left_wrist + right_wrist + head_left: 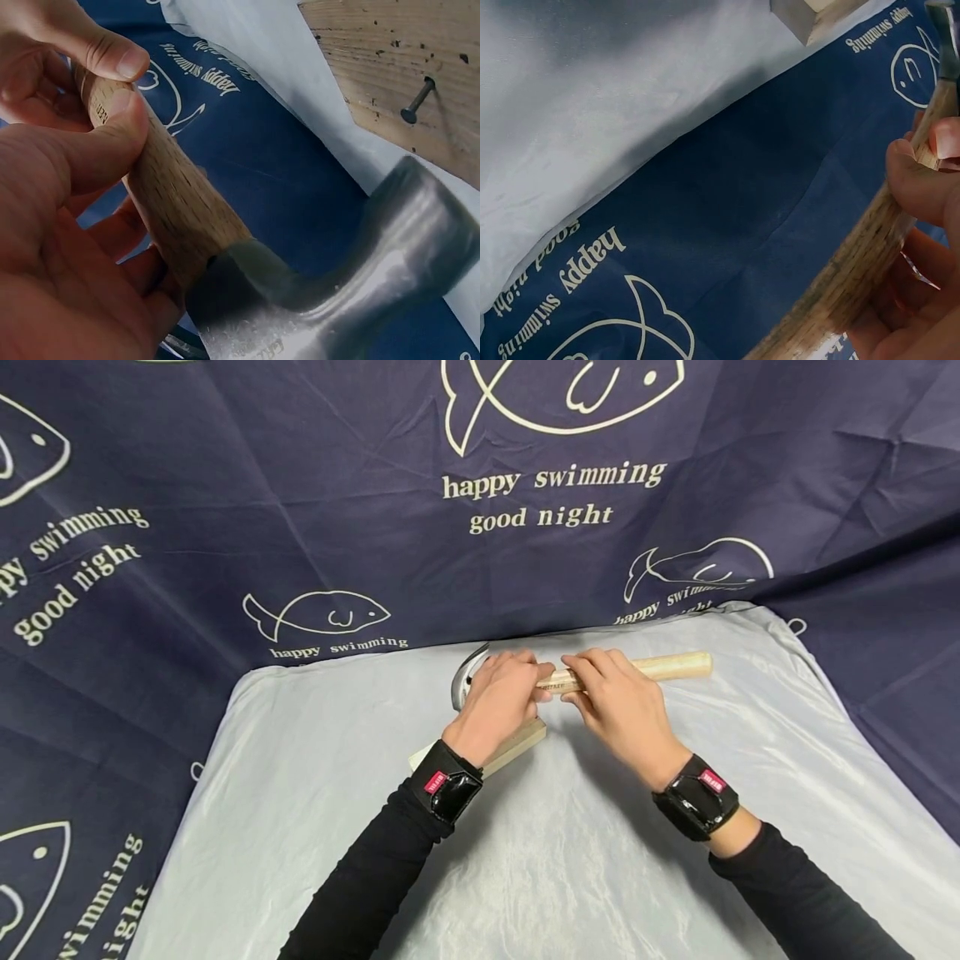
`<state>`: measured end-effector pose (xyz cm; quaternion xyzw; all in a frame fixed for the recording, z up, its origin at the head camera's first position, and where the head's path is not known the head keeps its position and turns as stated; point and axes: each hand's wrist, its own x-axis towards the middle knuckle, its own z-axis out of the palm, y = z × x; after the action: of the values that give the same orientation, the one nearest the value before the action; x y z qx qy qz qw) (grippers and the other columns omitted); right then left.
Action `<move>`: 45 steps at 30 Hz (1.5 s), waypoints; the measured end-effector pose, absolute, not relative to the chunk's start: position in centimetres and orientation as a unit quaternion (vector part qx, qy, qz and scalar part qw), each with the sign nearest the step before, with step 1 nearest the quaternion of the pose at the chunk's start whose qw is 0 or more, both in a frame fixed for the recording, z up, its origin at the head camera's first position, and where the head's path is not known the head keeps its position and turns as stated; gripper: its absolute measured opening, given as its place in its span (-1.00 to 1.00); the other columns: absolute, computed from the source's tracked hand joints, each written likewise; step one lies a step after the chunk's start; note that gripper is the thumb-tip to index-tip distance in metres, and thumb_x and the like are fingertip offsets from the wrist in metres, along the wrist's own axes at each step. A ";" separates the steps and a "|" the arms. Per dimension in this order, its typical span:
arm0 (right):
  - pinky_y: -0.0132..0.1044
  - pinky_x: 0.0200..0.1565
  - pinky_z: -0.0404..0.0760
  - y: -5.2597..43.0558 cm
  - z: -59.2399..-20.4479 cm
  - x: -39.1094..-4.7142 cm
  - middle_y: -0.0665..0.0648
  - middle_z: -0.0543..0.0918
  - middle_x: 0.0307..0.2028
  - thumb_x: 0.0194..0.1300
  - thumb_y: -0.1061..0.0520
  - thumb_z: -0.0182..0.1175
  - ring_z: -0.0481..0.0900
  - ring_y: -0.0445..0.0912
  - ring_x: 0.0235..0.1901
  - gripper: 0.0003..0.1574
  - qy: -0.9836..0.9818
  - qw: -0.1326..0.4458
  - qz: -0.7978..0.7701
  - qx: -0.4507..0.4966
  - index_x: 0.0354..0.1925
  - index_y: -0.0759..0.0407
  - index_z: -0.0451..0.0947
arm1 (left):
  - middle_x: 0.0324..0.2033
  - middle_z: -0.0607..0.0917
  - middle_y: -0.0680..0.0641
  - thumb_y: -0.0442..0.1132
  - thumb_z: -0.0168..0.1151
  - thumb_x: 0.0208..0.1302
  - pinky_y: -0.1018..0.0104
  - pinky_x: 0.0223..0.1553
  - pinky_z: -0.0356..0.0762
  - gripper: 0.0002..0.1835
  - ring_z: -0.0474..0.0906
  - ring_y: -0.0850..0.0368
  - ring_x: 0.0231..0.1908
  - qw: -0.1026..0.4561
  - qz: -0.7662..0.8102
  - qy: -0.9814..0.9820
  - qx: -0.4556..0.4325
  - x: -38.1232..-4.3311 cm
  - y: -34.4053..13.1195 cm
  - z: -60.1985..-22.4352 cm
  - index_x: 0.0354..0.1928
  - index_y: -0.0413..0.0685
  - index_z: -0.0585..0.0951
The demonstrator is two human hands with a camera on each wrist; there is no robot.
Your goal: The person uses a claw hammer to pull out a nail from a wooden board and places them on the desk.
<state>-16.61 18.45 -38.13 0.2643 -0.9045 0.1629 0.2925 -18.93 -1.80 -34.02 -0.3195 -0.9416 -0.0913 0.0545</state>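
Observation:
Both hands hold a claw hammer above the table, its wooden handle (675, 666) pointing right. My left hand (501, 697) grips the handle close to the steel hammer head (322, 300), the thumb lying along the wood. Farther along, my right hand (622, 710) pinches the middle of the handle between thumb and fingers. Beneath the left hand lies a wooden block (517, 747), partly hidden by that hand and wrist. A nail (418, 101) stands up from the block's face in the left wrist view, apart from the hammer head.
A pale, shiny cloth (570, 860) covers the table. Dark blue fabric (525, 577) printed with fish and lettering hangs behind and along both sides. Each wrist wears a black band (693, 797).

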 end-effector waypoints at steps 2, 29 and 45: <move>0.01 -0.16 0.69 18.5 -38.1 -16.6 0.17 0.67 0.09 0.29 0.12 0.55 0.60 0.11 -0.02 -0.36 -0.903 0.290 0.168 0.269 0.26 0.27 0.60 | -0.16 0.70 0.04 -0.48 0.42 0.23 0.18 -0.04 0.51 -0.53 0.59 0.08 -0.15 0.058 -0.098 -0.940 -0.322 -19.0 -1.9 -34.1 0.17 0.04 0.76; -0.06 0.42 0.33 18.7 -37.7 -16.7 0.25 0.60 0.22 0.36 0.35 0.38 0.43 0.21 0.32 -0.46 -0.850 0.342 0.217 0.336 0.29 0.30 0.60 | -0.25 0.61 0.03 -0.10 0.40 0.45 0.27 -0.38 0.51 -0.83 0.53 0.13 -0.32 0.040 -0.223 -0.925 -0.305 -18.5 -3.1 -33.5 -0.02 0.06 0.74; -0.19 0.22 0.47 20.7 -39.4 -17.2 0.11 0.69 0.06 0.50 0.31 0.19 0.59 0.05 0.10 -0.71 -0.815 0.327 0.380 0.289 0.11 0.22 0.70 | -0.42 0.33 -0.02 -0.22 0.39 0.43 0.28 -0.30 0.31 -0.64 0.36 0.08 -0.28 0.067 -0.303 -0.904 -0.294 -19.1 -5.2 -33.0 -0.44 -0.05 0.39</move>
<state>-17.23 20.71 -39.37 0.2894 -0.8153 0.3801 0.3273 -19.10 -5.20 -33.01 -0.2936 -0.9042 -0.3029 0.0668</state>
